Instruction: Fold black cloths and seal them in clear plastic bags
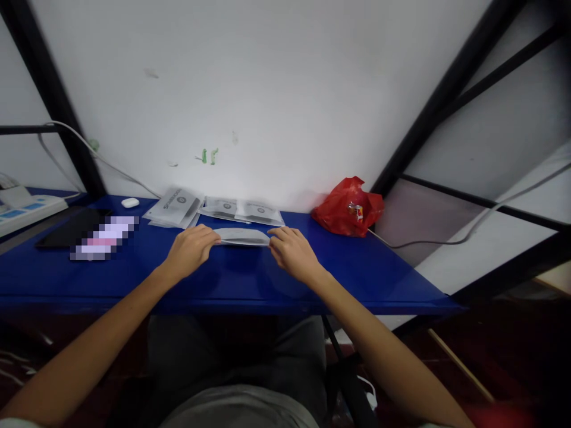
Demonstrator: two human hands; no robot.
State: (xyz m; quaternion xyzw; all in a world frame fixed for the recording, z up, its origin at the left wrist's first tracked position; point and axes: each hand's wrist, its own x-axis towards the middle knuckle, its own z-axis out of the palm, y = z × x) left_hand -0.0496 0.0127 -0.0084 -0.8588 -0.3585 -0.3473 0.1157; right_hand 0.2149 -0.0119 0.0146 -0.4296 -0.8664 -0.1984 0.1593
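On the blue table (366, 267), the left hand (190, 249) and right hand (292, 252) pinch a flat pouch (243, 236) by its 2 ends. Behind lie what seem more pouches (241, 209)

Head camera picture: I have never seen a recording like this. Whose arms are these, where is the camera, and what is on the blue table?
The one camera sits on a person's head and looks down, so both arms are the person's own. The left hand and right hand each grip one end of a flat pale packet on the blue table. Behind it, by the wall, lie more printed packets. A red plastic bag sits to the right; a dark tablet, a small white case and a power strip are on the left.
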